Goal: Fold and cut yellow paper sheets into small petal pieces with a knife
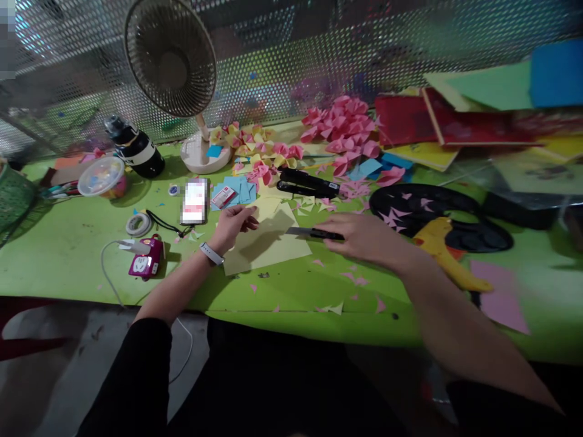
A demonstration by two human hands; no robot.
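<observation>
A pale yellow sheet of paper lies on the green table in front of me. My left hand pinches the sheet's upper left edge; a light wristband sits on that wrist. My right hand is closed round a black-handled cutter knife, whose blade rests on the sheet's right side. The right hand is a little blurred.
Behind the sheet lie a black stapler, blue paper squares, a phone, pink and yellow folded paper flowers. A fan, a bottle, tape stand left. Black tray and coloured paper stacks lie right.
</observation>
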